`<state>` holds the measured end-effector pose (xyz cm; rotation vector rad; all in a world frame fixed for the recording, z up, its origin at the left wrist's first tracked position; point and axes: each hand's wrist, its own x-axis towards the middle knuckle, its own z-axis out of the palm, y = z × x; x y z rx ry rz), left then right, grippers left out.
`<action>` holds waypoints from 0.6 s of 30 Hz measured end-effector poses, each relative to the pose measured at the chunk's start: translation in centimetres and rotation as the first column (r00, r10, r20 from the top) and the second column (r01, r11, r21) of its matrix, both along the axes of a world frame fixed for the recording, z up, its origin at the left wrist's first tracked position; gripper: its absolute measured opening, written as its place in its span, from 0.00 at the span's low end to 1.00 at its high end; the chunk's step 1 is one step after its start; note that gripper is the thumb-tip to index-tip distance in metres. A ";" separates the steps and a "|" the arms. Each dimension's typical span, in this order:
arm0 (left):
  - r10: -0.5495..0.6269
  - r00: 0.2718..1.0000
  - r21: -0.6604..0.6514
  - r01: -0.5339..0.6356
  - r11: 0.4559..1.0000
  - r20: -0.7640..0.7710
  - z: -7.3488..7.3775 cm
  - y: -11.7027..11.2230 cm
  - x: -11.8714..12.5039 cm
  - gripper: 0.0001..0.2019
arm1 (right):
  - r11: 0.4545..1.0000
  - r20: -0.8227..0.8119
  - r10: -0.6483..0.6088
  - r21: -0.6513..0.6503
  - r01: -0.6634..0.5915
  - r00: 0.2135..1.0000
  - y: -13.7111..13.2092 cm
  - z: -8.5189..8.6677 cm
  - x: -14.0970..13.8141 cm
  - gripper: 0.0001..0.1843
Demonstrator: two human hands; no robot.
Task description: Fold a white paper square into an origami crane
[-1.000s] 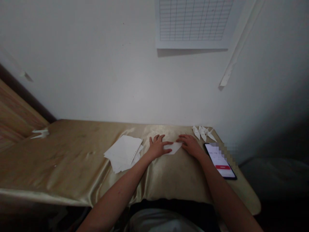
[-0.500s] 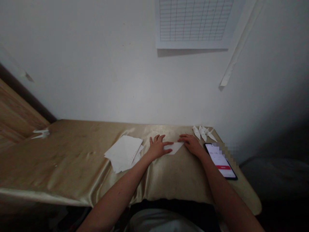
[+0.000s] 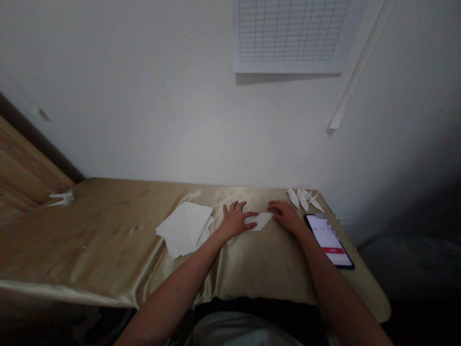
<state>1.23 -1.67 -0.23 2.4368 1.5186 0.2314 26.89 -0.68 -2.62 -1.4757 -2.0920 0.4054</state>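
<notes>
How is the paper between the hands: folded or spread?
Folded, it seems: the paper at the left hand shows a slanted edge and looks far smaller than the stacked sheets.

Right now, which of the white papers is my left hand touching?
The small flat piece, partly under your left hand; the sheet stack and folded figures lie clear of its fingers.

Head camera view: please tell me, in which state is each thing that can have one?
Small white paper: flat, partly covered.
Left hand: open, thumb and forefinger on the paper.
Right hand: fingers bent, at the paper's right tip.
Paper stack: loose, uneven.
Phone: face up, screen lit.
Pointed paper pieces: folded, grouped together.
Tablecloth: creased.
Ruled sheet: on the wall.
</notes>
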 end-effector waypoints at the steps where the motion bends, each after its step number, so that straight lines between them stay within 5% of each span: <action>1: 0.000 1.000 0.000 0.000 1.000 -0.001 0.0 0.0 0.0 0.23 | 1.000 0.004 0.002 -0.007 -0.002 1.000 0.0 0.0 0.0 0.21; 10: 0.004 1.000 0.001 -0.004 1.000 -0.012 0.5 -0.3 0.0 0.23 | 0.984 0.081 -0.063 -0.158 0.075 0.995 -1.3 0.9 -1.0 0.21; 18: 0.011 1.000 0.007 -0.011 1.000 0.006 0.5 -0.3 0.1 0.23 | 0.978 0.157 -0.102 -0.165 0.128 0.982 -2.1 1.0 -2.6 0.33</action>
